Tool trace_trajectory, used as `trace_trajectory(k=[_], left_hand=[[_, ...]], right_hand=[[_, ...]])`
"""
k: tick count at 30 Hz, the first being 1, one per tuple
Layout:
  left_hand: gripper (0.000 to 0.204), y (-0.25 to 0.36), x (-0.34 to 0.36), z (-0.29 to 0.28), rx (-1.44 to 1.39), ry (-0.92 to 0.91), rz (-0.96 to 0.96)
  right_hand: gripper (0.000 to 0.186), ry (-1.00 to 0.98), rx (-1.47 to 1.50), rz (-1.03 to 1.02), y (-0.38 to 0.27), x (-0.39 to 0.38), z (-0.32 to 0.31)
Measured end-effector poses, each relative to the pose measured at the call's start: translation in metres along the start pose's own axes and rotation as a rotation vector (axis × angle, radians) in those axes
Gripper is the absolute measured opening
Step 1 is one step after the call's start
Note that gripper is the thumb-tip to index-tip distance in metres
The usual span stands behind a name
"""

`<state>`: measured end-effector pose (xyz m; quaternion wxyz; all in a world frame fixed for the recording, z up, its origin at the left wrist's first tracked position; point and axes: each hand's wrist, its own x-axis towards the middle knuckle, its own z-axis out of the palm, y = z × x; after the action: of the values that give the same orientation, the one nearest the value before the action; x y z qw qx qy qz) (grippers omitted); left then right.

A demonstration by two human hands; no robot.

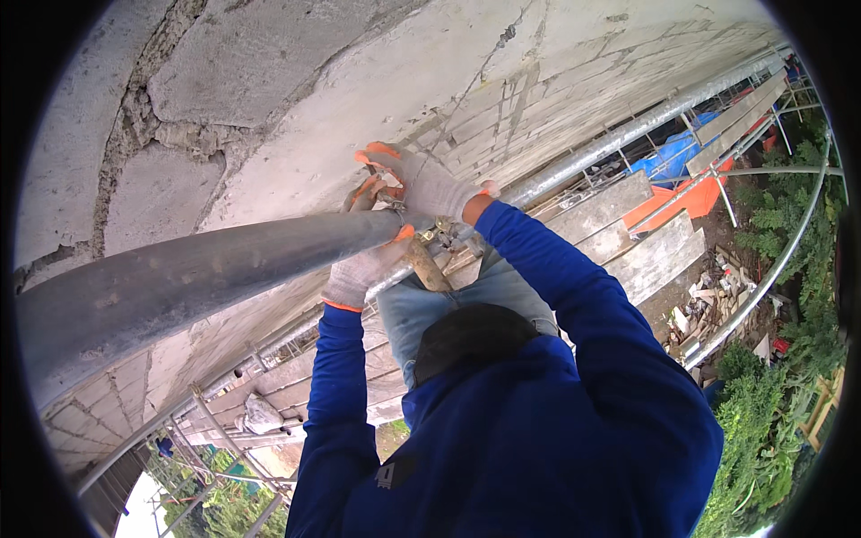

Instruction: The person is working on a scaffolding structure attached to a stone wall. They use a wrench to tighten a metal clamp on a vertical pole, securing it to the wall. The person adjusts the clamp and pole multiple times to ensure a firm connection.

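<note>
A thick grey metal scaffold pipe point(206, 269) runs in from the left edge and ends near the middle of the head view. My left hand point(363, 269), in a pale knit glove with orange fingertips, grips the pipe near that end, its fingers curled round it. Over the pipe's far side, my right hand point(429, 184), gloved alike, is closed with its fingers bent at the joint; what it pinches is hidden. Just below sits a metal scaffold coupler point(444, 238), partly covered. A tan, worn cylindrical piece point(427, 266) hangs by it, close to my left hand.
A rough, cracked pale wall point(296, 117) rises beyond my hands. Below are scaffold planks point(659, 255), a long metal tube point(619, 134), orange sheeting point(668, 206) and blue sheeting point(668, 157). Rubble point(717, 300) and green plants point(762, 430) lie further down, past a curved-looking rail point(762, 282).
</note>
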<state>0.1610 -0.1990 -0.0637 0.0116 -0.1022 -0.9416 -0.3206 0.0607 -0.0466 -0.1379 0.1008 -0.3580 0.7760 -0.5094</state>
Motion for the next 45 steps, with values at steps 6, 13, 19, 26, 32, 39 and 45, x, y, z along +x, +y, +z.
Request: trace_trajectory(k=[6, 13, 19, 26, 32, 39, 45], left_hand=[[0.067, -0.005, -0.006, 0.004, -0.002, 0.008, -0.035], [0.045, -0.009, -0.021, 0.02, -0.213, -0.006, -0.271], [0.042, -0.004, -0.02, 0.02, -0.167, -0.011, -0.306], [0.035, -0.006, -0.019, 0.022, -0.125, 0.007, -0.203], [0.035, -0.001, -0.016, 0.019, -0.118, 0.019, -0.207], [0.047, -0.009, -0.02, 0.026, -0.178, 0.065, -0.242], [0.047, -0.002, -0.014, 0.018, -0.272, 0.029, -0.2]], right_hand=[[0.038, 0.057, -0.108, -0.226, 0.029, 0.027, 0.032], [0.034, -0.085, -0.37, -0.066, 0.018, 0.011, 0.013], [0.024, -0.049, -0.393, 0.008, 0.013, -0.006, 0.007], [0.018, -0.094, -0.399, 0.21, 0.0, -0.031, 0.002], [0.017, -0.068, -0.383, 0.257, -0.006, -0.051, -0.001], [0.02, -0.117, -0.483, 0.334, -0.026, -0.064, -0.005], [0.019, -0.091, -0.512, 0.322, -0.029, -0.076, -0.003]])
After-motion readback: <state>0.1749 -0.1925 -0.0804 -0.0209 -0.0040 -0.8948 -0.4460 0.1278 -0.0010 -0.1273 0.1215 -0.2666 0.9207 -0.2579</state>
